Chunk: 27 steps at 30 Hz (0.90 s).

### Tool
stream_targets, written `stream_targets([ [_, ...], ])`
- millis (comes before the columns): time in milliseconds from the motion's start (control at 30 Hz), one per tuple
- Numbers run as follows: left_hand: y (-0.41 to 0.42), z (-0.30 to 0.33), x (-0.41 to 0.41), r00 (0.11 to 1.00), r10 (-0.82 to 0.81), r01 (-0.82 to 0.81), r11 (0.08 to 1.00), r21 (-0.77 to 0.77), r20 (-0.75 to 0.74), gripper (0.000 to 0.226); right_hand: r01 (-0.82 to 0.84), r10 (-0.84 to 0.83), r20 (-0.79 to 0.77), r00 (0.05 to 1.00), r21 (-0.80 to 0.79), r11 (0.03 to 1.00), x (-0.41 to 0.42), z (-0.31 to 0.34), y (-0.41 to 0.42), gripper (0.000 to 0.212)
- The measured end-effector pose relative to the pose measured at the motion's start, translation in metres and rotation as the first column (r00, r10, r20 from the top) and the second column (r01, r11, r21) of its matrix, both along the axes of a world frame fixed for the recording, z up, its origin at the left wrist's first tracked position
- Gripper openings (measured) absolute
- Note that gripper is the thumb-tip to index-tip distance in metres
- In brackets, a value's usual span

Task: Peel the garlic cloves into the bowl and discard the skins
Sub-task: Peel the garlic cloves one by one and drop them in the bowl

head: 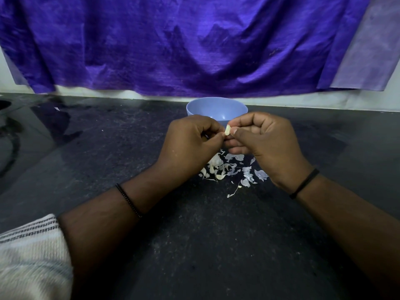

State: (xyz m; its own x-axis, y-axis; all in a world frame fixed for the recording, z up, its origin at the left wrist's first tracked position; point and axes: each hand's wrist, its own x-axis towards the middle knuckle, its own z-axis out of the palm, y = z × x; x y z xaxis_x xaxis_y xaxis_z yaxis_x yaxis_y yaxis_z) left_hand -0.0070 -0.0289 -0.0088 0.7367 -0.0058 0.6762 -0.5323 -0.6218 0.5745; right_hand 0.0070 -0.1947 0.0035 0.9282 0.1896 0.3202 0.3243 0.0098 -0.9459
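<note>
A small pale garlic clove point(227, 130) is pinched between the fingertips of both hands, just in front of the blue bowl point(216, 107). My left hand point(188, 144) holds it from the left with curled fingers. My right hand point(264, 144) pinches it from the right with thumb and forefinger. Under the hands a heap of white garlic skins point(233, 169) and some pale garlic pieces point(214, 162) lies on the dark counter point(194, 245). What is inside the bowl is hidden by my hands.
A purple cloth point(194, 44) hangs on the wall behind the bowl. The dark speckled counter stretches left and right. A striped sleeve point(30, 252) shows at the lower left. Both wrists wear thin black bands.
</note>
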Motion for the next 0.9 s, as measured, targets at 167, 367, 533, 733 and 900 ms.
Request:
stream_targets([
  [167, 0.0008, 0.0012, -0.0003, 0.999, 0.029, -0.031, 0.998, 0.057, 0.042, 0.006, 0.011, -0.010, 0.027, 1.000, -0.026, 1.000, -0.0009, -0.0001, 0.0000, 0.011],
  [367, 0.0006, 0.0014, 0.0000, 0.999, 0.034, -0.036, 0.997, 0.066, 0.024, 0.006, 0.014, -0.014, 0.028, 1.000, -0.030, 0.999, 0.0005, -0.0018, 0.0010, 0.009],
  [533, 0.0010, 0.0004, 0.0018, 0.999, -0.006, 0.006, 1.000, -0.018, -0.039, 0.006, -0.017, 0.017, 0.016, 1.000, 0.001, 1.000, 0.0013, -0.0007, -0.0005, 0.010],
  [733, -0.0001, 0.0009, 0.0020, 0.987, -0.071, 0.047, 0.985, -0.163, -0.146, 0.009, -0.082, 0.082, -0.033, 0.996, 0.013, 0.997, 0.0031, -0.0022, -0.0020, 0.013],
  [900, -0.0011, 0.0009, 0.0020, 0.967, -0.110, 0.050, 0.966, -0.254, -0.228, 0.009, -0.145, 0.151, -0.086, 0.985, 0.082, 0.986, 0.0041, -0.0027, -0.0013, 0.013],
])
